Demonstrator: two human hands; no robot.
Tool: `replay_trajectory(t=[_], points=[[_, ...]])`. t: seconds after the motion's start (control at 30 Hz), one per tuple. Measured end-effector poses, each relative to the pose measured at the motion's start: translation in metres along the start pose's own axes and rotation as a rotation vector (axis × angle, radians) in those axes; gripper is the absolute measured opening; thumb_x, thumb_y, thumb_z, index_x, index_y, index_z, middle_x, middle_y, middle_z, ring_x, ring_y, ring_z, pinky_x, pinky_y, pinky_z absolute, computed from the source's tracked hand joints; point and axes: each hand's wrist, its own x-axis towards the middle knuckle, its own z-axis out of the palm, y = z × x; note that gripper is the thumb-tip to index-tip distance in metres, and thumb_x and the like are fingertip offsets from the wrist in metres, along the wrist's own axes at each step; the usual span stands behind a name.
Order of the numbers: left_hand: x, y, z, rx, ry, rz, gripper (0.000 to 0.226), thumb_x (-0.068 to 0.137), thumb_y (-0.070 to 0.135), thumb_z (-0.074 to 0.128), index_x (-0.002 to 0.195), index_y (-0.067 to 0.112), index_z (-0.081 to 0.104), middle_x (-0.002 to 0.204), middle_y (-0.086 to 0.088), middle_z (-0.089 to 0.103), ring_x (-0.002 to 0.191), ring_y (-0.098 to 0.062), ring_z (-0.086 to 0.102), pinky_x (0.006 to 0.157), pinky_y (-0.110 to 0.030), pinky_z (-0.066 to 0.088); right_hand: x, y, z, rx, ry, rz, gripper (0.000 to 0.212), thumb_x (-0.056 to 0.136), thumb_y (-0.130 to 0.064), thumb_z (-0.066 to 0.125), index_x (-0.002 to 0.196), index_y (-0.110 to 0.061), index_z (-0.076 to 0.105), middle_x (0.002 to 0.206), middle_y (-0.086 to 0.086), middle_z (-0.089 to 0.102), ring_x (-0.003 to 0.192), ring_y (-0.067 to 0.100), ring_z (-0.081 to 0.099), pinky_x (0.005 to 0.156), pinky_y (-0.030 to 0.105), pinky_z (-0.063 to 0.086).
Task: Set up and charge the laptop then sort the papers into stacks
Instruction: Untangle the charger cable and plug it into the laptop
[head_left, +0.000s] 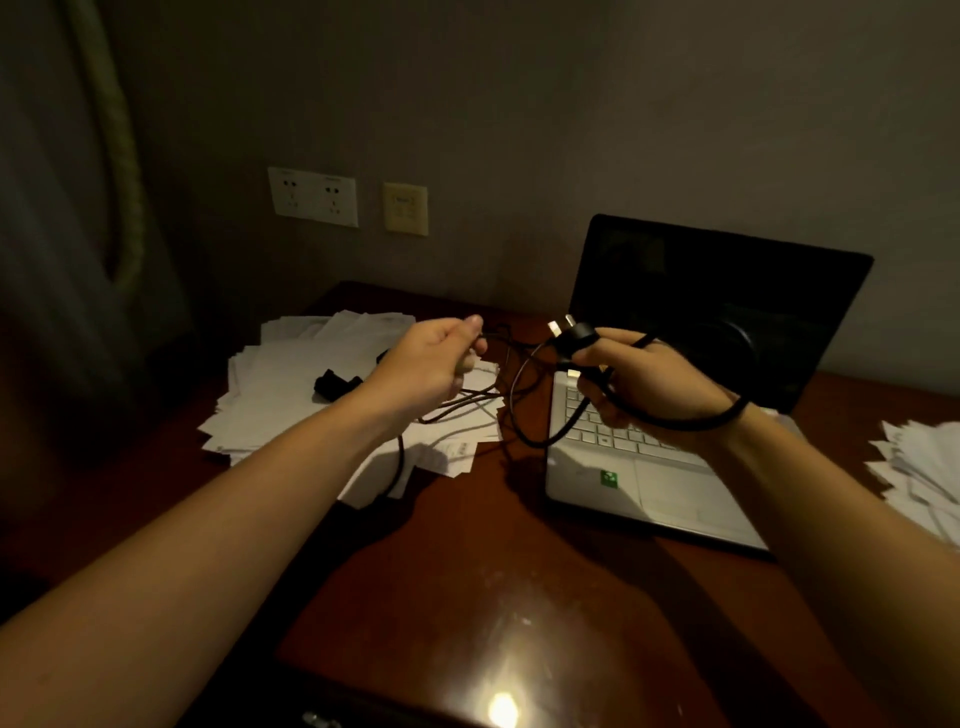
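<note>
While left hand (431, 364) pinches cable (511, 400), right hand (660, 384) grips its plug (574, 335).

Glossy reddish-brown wooden desk (467, 571); matt silver laptop (665, 488); left of the laptop, matt white paper sheets (291, 374) and a smooth black cable (511, 400).

A dark reddish-brown wooden desk (467, 561) stands against the wall, its polished top catching a bright glare (503, 709) at the near edge. An open laptop (649, 488), with a pale keyboard deck and a dark screen, sits right of centre toward the far side. A loose spread of white papers (291, 384) covers the far left of the desk. A black power adapter (332, 384) lies on the sheets and a black charger cable (399, 462) trails across them. A second heap of papers (919, 467) lies at the right edge.
</note>
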Motion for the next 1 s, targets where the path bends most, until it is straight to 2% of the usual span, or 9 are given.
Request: replay_trajectory(t=[0.13,0.23,0.43,0.5,0.57,0.7,0.8,0.9,1.0], points=[[-0.005,0.009,0.007,-0.187,-0.05,-0.031,0.032,0.11,0.027,0.036,0.097,0.008,0.058,0.059,0.004,0.039,0.046,-0.006,0.033,0.048,-0.02,0.026,0.0,0.015,0.013,-0.066,-0.095,0.009,0.016,0.096,-0.015,0.058,0.105,-0.005,0.066,0.069,0.009,0.054,0.051,0.017,0.048,0.044,0.028,0.038],[-0.013,0.014,0.01,-0.129,-0.135,-0.006,0.03,0.11,0.022,0.037,0.101,0.005,0.06,0.062,0.001,0.046,0.05,-0.009,0.039,0.049,-0.021,0.032,0.011,0.021,0.034,-0.05,-0.107,0.03,0.012,0.095,-0.015,0.061,0.094,-0.006,0.067,0.061,0.002,0.059,0.047,0.014,0.052,0.04,0.024,0.039],[-0.031,0.007,0.007,-0.024,-0.251,0.037,0.03,0.108,0.021,0.042,0.1,0.005,0.066,0.07,-0.006,0.058,0.063,-0.013,0.055,0.06,-0.025,0.047,0.036,0.017,0.069,0.394,-0.033,0.005,0.038,0.1,-0.01,0.05,0.062,-0.011,0.054,0.052,0.004,0.048,0.045,0.015,0.048,0.043,0.021,0.039],[-0.035,0.004,0.004,-0.01,-0.302,0.04,0.028,0.106,0.021,0.047,0.1,0.011,0.072,0.077,-0.005,0.065,0.073,-0.014,0.063,0.069,-0.025,0.053,0.04,0.016,0.076,0.551,-0.05,0.026,0.027,0.101,-0.014,0.048,0.075,-0.01,0.052,0.046,0.001,0.049,0.042,0.015,0.052,0.044,0.023,0.044],[-0.037,0.006,0.003,0.018,-0.326,-0.005,0.027,0.104,0.022,0.051,0.098,0.009,0.075,0.081,-0.004,0.07,0.078,-0.014,0.068,0.072,-0.022,0.056,0.045,0.017,0.084,0.651,-0.023,0.018,0.011,0.101,-0.012,0.047,0.092,-0.014,0.054,0.06,0.002,0.057,0.05,0.013,0.057,0.048,0.024,0.049],[-0.03,0.005,0.001,-0.024,-0.209,-0.31,0.062,0.097,0.059,0.051,0.094,0.001,0.072,0.084,-0.015,0.072,0.079,-0.025,0.072,0.071,-0.03,0.058,0.055,0.024,0.094,0.65,0.053,-0.1,0.02,0.093,-0.004,0.049,0.096,-0.019,0.062,0.074,0.002,0.059,0.063,0.017,0.055,0.059,0.029,0.043],[-0.022,0.0,-0.003,-0.164,-0.217,-0.515,0.078,0.085,0.078,0.051,0.107,0.005,0.07,0.1,-0.017,0.072,0.087,-0.029,0.072,0.076,-0.037,0.058,0.055,0.028,0.092,0.643,0.005,-0.064,0.042,0.072,-0.01,0.051,0.106,-0.025,0.07,0.074,0.006,0.05,0.063,0.019,0.043,0.057,0.03,0.031],[-0.019,-0.001,0.003,-0.326,-0.222,-0.608,0.064,0.09,0.062,0.061,0.129,0.01,0.063,0.108,-0.015,0.071,0.087,-0.031,0.073,0.074,-0.035,0.06,0.055,0.027,0.083,0.65,-0.086,-0.005,0.064,0.072,-0.025,0.048,0.136,-0.023,0.056,0.098,0.017,0.059,0.082,0.024,0.058,0.07,0.033,0.045],[-0.017,-0.001,0.01,-0.364,-0.188,-0.625,0.044,0.1,0.04,0.059,0.134,0.013,0.059,0.104,-0.015,0.07,0.078,-0.029,0.073,0.062,-0.031,0.059,0.059,0.02,0.079,0.645,-0.115,0.052,0.068,0.076,-0.041,0.05,0.141,-0.022,0.049,0.11,0.018,0.057,0.089,0.026,0.066,0.077,0.035,0.055]])
